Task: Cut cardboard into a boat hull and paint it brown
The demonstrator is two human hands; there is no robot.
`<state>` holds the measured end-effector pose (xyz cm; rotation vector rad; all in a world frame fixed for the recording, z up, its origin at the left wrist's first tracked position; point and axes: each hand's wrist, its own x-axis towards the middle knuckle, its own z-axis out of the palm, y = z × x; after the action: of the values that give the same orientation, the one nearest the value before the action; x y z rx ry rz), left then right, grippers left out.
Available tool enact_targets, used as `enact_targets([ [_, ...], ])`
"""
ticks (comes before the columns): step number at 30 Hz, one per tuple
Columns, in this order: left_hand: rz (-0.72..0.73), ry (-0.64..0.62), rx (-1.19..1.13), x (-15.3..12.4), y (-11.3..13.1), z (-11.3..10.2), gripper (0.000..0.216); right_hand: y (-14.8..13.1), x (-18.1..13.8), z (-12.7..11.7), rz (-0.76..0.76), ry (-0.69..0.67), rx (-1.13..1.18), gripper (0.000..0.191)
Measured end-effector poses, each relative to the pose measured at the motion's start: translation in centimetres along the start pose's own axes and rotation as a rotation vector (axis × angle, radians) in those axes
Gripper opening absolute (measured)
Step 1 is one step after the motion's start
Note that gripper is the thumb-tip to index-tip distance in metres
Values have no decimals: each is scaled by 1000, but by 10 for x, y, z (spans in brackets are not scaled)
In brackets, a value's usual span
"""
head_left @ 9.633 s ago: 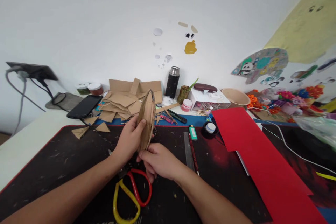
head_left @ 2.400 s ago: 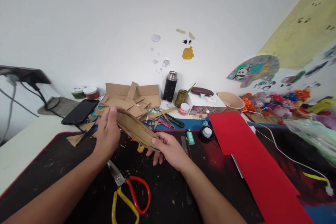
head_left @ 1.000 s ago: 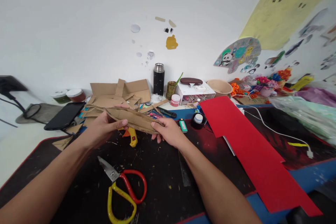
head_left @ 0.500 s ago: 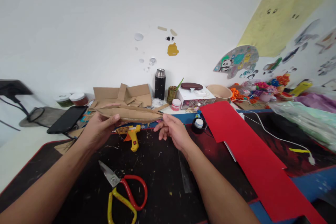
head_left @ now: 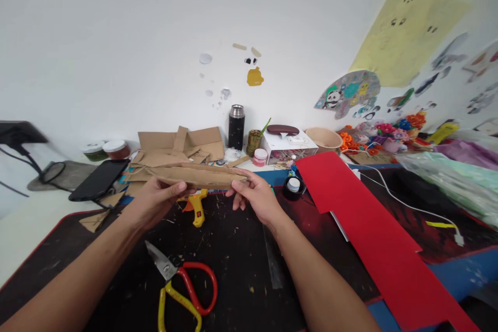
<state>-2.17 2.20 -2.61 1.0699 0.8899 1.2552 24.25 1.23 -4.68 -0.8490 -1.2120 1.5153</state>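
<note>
A long, narrow piece of brown cardboard [head_left: 202, 176] with pointed ends is held up level above the dark mat [head_left: 233, 270]. My left hand [head_left: 161, 197] grips its left part, thumb on the near side. At the right tip, my right hand [head_left: 252, 192] pinches the cardboard between thumb and fingers, the lower fingers loosely curled. Behind and below it lies a yellow hot glue gun [head_left: 198, 210], its nozzle end partly hidden by my left hand. Nearer to me, scissors [head_left: 167, 270] with one red and one yellow handle rest on the mat, blades pointing away.
A big red sheet [head_left: 373, 233] covers the right side of the mat. Along the wall stand cardboard scraps [head_left: 206, 142], a black flask [head_left: 236, 129], a white box [head_left: 290, 145] and a beige bowl [head_left: 323, 138]. A black phone [head_left: 99, 180] lies at left, a white cable [head_left: 408, 199] at right.
The cardboard has tilted so that more of its near flat side shows. My right hand has shifted its hold at the tip; my left hand has moved slightly right.
</note>
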Motion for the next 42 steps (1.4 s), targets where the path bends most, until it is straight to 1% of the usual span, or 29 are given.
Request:
enact_targets([
  [3,13,7,1,-1,3,3,42,1,0,1,12,-1,6,70],
  [6,13,27,0,-1,2,4,46,2,-1,1,23,6,10,72],
  [11,-28,42,37,-2,1,5,51,5,0,1,19,20,12,73],
  [13,-34,28,54,-3,7,4,59,5,0,0,16,23,4,72],
  [16,10,8,68,-5,24,-3,69,4,0,-1,16,11,-4,74],
  [18,-9,21,93,-6,34,-7,66,4,0,0,21,-4,-19,75],
  [20,-72,82,120,-6,39,-9,55,4,0,1,28,-23,-43,75],
  [23,-137,195,99,-4,36,-8,40,5,0,2,36,-34,-81,74],
  [25,-147,234,65,-2,31,-6,36,7,0,2,38,-35,-95,72],
  [31,-113,273,9,1,20,-2,36,11,1,2,45,-24,-83,71],
  [37,-116,326,28,0,15,1,38,11,0,1,55,-13,-90,71],
  [42,-89,370,40,-1,9,1,36,12,-1,2,68,-7,-88,73],
])
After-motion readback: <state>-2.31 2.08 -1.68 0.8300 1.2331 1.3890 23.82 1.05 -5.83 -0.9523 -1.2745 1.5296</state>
